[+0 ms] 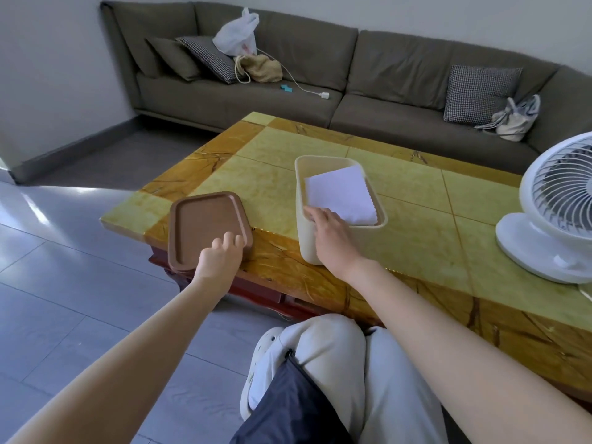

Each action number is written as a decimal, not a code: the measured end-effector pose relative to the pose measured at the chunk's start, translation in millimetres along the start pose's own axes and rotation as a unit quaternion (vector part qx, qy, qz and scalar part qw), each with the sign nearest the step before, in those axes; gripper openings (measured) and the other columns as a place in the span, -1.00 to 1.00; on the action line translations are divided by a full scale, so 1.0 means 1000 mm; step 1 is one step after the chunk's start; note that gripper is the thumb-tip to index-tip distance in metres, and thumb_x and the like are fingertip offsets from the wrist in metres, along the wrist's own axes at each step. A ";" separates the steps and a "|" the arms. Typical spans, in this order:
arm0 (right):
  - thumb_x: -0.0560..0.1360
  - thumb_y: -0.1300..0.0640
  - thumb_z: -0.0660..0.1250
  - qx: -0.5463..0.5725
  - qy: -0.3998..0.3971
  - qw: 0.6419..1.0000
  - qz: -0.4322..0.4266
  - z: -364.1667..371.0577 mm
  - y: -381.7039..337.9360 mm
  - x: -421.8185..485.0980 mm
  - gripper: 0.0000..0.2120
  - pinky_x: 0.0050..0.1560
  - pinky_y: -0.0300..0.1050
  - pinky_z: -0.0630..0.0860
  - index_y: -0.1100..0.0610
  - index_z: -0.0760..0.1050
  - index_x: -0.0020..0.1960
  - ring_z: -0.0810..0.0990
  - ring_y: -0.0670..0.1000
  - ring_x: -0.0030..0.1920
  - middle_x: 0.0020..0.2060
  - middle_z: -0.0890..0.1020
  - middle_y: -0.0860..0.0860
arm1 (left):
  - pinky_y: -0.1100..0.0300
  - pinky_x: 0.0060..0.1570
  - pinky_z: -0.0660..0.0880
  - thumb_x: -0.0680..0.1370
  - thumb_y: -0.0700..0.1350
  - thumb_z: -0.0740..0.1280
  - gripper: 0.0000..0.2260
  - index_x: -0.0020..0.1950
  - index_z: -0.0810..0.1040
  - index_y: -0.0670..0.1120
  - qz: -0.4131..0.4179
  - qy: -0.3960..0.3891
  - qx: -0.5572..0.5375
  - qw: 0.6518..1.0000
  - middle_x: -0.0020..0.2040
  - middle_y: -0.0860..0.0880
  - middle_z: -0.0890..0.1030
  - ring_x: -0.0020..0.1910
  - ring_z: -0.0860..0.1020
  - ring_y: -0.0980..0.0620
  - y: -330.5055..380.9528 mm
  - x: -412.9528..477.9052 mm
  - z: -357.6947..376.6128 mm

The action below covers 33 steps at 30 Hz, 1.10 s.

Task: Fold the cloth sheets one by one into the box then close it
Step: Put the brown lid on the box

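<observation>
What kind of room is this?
Most likely a home living room: a long grey sofa with cushions lines the wall, a low coffee table stands before it, and a white fan sits on the table.

A matt cream plastic box [320, 232] holds smooth white folded cloth [339, 195], left of it a matt brown lid [205, 225] on the glossy yellow marble-look table [416, 225].

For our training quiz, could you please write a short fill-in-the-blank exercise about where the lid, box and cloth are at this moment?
1. The left hand grips the lid, whose colour is ____.
2. The folded white cloth lies ____ the cream box.
3. The white fan stands on the table, to the ____ of the box.
Missing words: brown; inside; right.
</observation>
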State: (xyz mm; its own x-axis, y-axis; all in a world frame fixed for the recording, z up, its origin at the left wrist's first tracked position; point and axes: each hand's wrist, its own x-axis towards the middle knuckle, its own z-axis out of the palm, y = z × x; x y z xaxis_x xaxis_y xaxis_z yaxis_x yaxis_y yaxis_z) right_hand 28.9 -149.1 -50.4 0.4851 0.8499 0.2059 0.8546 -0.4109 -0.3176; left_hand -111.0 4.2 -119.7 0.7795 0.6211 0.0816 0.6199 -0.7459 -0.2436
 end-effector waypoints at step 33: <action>0.60 0.27 0.12 0.245 0.161 0.931 0.218 -0.038 0.063 -0.055 -0.34 0.05 -0.25 0.41 0.14 -0.20 0.54 0.44 0.04 0.27 0.45 0.23 0.06 | 0.20 -0.40 0.26 0.61 0.04 0.19 -0.71 0.18 0.45 -0.14 0.218 0.175 -0.076 0.957 0.08 -0.08 0.44 -0.03 0.51 -0.03 0.153 0.036 -0.147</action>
State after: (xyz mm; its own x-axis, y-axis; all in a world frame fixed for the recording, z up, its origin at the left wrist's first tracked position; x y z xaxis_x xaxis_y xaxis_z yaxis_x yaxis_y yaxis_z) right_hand 63.4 -234.2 -46.8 0.8639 0.4621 0.2003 0.4146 -0.4268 -0.8037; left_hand 25.0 -122.9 -12.3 0.9331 0.1435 0.3297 0.2136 -0.9588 -0.1871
